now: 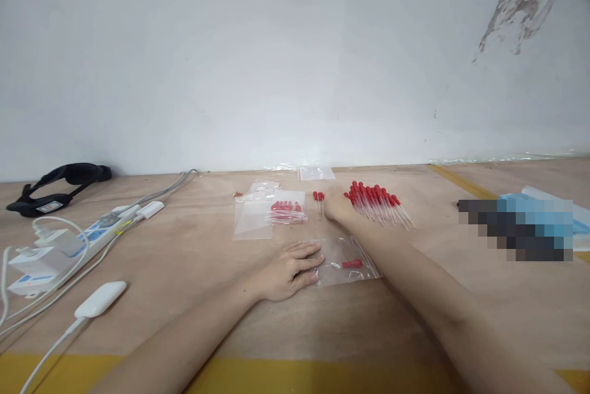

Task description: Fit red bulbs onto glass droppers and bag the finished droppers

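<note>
While the left hand [292, 271] is lying flat with fingers spread, it is pressing down the near edge of a clear bag [346, 260] on the tabletop [193, 259], a single red-capped dropper [352, 263] lying inside just to its right. Beyond it, the right hand [336, 204] is reaching forward, its fingers curled down; whether it is gripping anything cannot be told. Two loose droppers [318, 200] are lying just left of that hand, and the dropper pile [378, 202] is touching its right side. A filled bag [286, 211] is resting farther left.
</note>
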A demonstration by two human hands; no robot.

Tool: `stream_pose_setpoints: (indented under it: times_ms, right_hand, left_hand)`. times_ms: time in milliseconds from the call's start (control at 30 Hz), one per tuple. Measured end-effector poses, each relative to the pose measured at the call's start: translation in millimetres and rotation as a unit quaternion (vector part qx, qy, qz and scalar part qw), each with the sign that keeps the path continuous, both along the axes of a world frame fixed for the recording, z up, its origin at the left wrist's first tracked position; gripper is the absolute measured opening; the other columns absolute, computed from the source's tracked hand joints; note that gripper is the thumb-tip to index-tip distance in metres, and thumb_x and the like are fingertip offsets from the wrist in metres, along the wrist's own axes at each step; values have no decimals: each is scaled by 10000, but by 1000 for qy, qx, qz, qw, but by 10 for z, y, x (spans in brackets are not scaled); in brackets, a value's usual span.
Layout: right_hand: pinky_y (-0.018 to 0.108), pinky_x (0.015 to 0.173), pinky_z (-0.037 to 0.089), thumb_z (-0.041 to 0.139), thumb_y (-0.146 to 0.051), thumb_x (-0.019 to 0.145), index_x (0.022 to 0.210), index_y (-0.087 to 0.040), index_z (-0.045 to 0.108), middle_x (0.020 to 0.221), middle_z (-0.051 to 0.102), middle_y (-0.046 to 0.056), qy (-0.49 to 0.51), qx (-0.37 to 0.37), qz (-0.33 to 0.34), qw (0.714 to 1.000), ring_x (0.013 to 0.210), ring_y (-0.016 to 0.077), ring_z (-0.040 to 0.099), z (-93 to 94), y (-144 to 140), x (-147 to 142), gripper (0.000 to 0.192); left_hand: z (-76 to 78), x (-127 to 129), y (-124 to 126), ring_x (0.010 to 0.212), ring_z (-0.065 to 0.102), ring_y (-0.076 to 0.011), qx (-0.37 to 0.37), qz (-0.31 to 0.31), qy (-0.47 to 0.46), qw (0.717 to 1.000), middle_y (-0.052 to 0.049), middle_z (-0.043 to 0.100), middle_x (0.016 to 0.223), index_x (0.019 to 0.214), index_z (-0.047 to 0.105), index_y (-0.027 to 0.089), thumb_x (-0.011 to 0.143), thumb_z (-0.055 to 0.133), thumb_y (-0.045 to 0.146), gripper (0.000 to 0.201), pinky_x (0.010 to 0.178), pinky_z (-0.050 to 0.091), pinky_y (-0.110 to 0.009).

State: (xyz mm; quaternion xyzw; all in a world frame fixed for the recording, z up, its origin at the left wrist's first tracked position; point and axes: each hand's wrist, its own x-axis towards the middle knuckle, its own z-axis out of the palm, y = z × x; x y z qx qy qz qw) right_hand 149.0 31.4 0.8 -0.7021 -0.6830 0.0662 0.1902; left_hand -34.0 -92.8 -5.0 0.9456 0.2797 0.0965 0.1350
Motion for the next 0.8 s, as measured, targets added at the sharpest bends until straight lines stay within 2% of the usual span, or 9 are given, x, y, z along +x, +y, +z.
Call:
stream_pose_setpoints:
  times_ms: [100,167,200,300,400,500,600,700,800]
  right_hand:
    - [300,701,427,422,-84,763,1209,-18,337,992,567,226,8,10,10,1000,903,252,569,123,-133,138,459]
    - [261,643,431,411,-123,779,1279,-41,221,947,583,182,31,30,31,999,812,210,585,173,-270,345,542]
    - [255,606,431,404,-154,790,1289,-49,200,866,597,146,73,53,52,995,737,195,586,173,-348,472,549]
    - [235,507,425,369,-240,821,1284,-122,218,648,539,10,225,65,97,967,522,135,531,58,-598,851,502]
    - [224,422,412,370,-271,816,1257,-162,226,550,453,-59,376,71,71,921,416,111,473,-154,-802,1076,476]
    - [226,409,432,424,-271,778,1187,-176,260,541,451,-75,459,88,25,884,405,107,479,-327,-900,1096,451]
    - [239,425,470,471,-248,734,1120,-191,287,573,455,-73,505,87,-6,859,437,110,514,-404,-914,1004,431]
    - [250,416,485,504,-247,703,1072,-206,292,603,441,-76,528,79,-8,846,439,107,519,-417,-904,929,428]
    - [242,392,476,510,-252,694,1055,-215,289,620,428,-77,528,86,-11,845,427,100,506,-403,-899,949,425]
  left_hand:
    - [-3,-6,5,1269,273,-203,-2,5,1,1000,-30,299,1385,1296,359,250,891,341,401,432,1051,219,-386]
    - [-17,-10,16,1272,268,-197,-4,6,-2,1000,-28,298,1385,1296,356,255,894,331,405,430,1050,218,-384]
    - [-24,-11,22,1273,266,-193,-5,7,-3,1000,-28,298,1385,1296,355,255,895,328,405,429,1051,217,-381]
    - [-42,-10,37,1271,269,-191,-6,6,-11,1000,-29,303,1383,1296,354,259,893,337,404,429,1051,213,-380]
    - [-49,-8,44,1268,276,-198,-11,4,-19,1000,-26,307,1381,1295,354,267,886,353,407,432,1050,214,-391]
    - [-54,-8,44,1270,273,-196,-16,5,-23,1000,-28,303,1383,1294,355,267,883,360,408,435,1050,218,-387]
    - [-53,-6,40,1270,274,-198,-21,7,-27,999,-28,305,1382,1292,361,266,880,368,406,435,1049,223,-387]
    - [-43,1,33,1267,279,-198,-23,7,-31,999,-30,313,1378,1289,366,263,879,376,396,431,1047,227,-386]
    - [-34,4,28,1265,283,-198,-24,7,-34,999,-31,319,1375,1288,367,261,877,387,387,431,1047,227,-386]
